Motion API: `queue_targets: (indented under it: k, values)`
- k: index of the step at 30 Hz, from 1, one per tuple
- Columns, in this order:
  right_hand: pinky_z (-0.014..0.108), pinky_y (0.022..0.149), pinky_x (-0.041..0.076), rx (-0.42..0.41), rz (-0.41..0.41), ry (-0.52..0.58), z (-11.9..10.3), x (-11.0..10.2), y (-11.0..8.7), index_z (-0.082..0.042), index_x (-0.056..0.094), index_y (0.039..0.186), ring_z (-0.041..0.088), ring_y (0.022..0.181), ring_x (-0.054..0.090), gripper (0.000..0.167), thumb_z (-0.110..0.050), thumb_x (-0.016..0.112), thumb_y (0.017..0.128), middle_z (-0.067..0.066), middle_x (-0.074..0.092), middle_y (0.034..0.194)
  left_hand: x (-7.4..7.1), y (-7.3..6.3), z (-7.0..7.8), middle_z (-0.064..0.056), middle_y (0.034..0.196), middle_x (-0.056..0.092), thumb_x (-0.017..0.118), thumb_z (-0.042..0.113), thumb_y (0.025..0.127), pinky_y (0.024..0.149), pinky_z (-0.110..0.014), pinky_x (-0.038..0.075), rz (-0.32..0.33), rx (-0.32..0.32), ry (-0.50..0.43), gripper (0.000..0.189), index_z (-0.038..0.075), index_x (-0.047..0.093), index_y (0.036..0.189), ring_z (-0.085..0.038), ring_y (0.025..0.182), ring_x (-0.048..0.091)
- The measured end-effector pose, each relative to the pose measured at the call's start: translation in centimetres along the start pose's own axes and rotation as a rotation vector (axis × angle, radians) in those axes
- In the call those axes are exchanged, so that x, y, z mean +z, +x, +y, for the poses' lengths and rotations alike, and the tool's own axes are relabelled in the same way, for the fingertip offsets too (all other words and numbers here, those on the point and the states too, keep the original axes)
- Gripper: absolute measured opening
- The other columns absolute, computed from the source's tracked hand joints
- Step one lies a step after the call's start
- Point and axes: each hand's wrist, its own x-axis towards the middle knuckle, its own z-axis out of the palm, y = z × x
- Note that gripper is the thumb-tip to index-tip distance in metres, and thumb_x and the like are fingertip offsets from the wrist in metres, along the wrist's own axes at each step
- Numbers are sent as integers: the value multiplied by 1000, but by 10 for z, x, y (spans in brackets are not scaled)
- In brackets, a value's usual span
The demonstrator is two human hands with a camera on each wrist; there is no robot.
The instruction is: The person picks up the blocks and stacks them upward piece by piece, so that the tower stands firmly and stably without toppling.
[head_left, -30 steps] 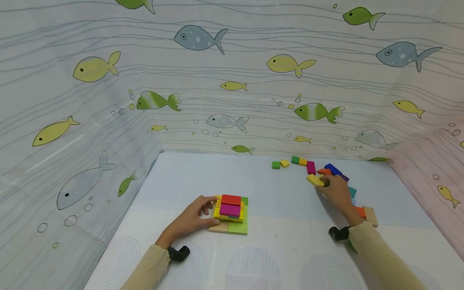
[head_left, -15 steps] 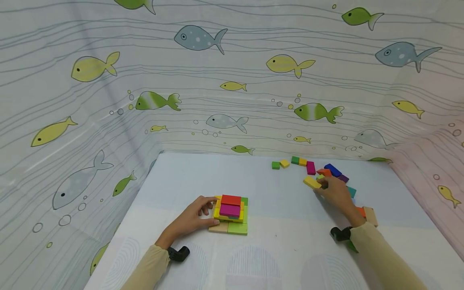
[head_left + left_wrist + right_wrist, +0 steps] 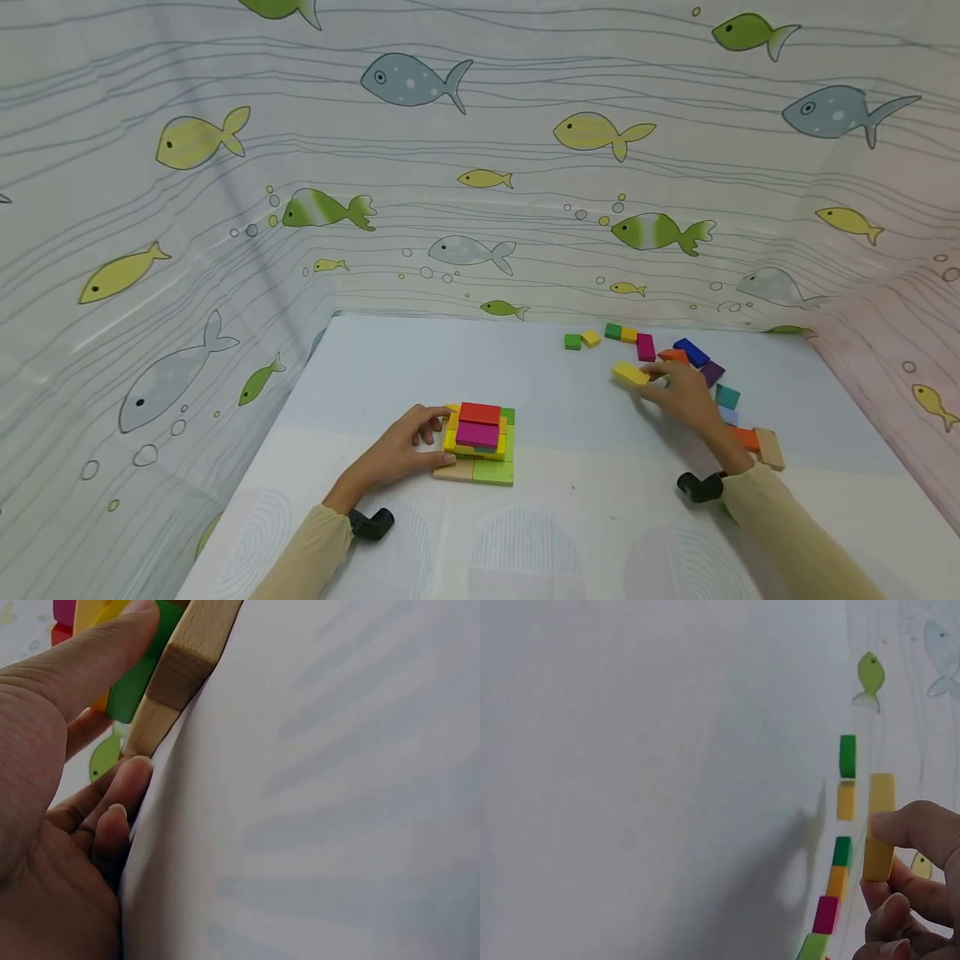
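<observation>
A low layered stack of wooden blocks (image 3: 493, 472) sits left of centre on the table, with a red block (image 3: 480, 413) and a magenta block (image 3: 477, 435) on top. My left hand (image 3: 397, 450) holds its left side, thumb at the front corner and index finger at the back. In the left wrist view, the thumb lies against the coloured upper layers, and other fingertips are close to a plain wood block (image 3: 180, 671) at the bottom. Off to the right, my right hand (image 3: 682, 396) pinches a yellow block (image 3: 880, 795) between thumb and fingers, held above the table.
Loose blocks curve along the table's back right: a green block (image 3: 573, 342), a magenta block (image 3: 646, 347), a blue block (image 3: 691, 352), a teal block (image 3: 727, 396) and a plain wood block (image 3: 769, 448). Fish-patterned cloth walls (image 3: 420, 283) enclose the white table (image 3: 555, 533).
My right hand has moved left with the yellow block, away from the loose blocks, uncovering the teal and light blue ones. The left hand and the stack have stayed in place.
</observation>
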Motion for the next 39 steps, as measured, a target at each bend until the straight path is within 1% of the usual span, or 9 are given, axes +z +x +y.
queue_targets:
  k: [4,12,15,20,22,27,33,39]
  values:
    - [33,69,49,-33,1,24,-20,5,-1,-2,72,123,27,86,57,40,-22,81,90,17,68,111,1,1,-1,5,115,54,82,49,86,83,-30,43,1,-1,2,75,23,51,149,-15,96,52]
    - [33,65,48,-101,-29,83,-67,20,-5,-7,74,122,24,80,53,38,-21,84,88,13,69,111,1,2,-3,5,114,53,82,50,86,80,-30,43,1,-8,6,74,23,52,147,-16,94,51]
    - [31,63,47,-154,-39,92,-86,27,-7,-8,75,121,22,78,53,38,-21,85,87,12,69,109,0,2,-3,4,114,54,83,49,86,81,-30,43,4,-5,4,74,22,52,147,-16,94,52]
    - [28,61,47,-254,-56,92,-116,42,-13,-12,76,118,19,76,52,36,-20,87,85,5,69,106,1,2,-3,5,114,54,82,49,86,81,-29,43,9,-4,11,74,22,52,148,-15,94,52]
    - [27,62,47,-284,-65,99,-128,47,-16,-15,76,116,17,76,51,34,-21,88,84,1,68,104,1,2,-4,5,114,54,83,49,86,81,-29,43,10,-4,14,74,22,52,148,-15,94,52]
    - [26,61,46,-347,-94,111,-156,59,-22,-17,77,114,15,74,52,32,-22,88,84,-3,67,102,1,1,-4,5,114,54,83,48,86,82,-30,43,13,-1,10,74,22,52,148,-15,94,52]
    - [25,60,46,-408,-131,109,-177,71,-28,-16,77,113,15,73,52,31,-22,88,84,-3,67,102,2,3,-4,5,113,54,82,48,86,80,-30,44,10,5,23,73,23,52,148,-14,93,52]
    - [26,61,46,-437,-169,103,-187,81,-30,-16,77,111,12,73,50,29,-24,87,85,0,68,102,4,3,-4,5,114,54,83,47,86,79,-30,44,12,-1,20,73,23,52,148,-14,92,52]
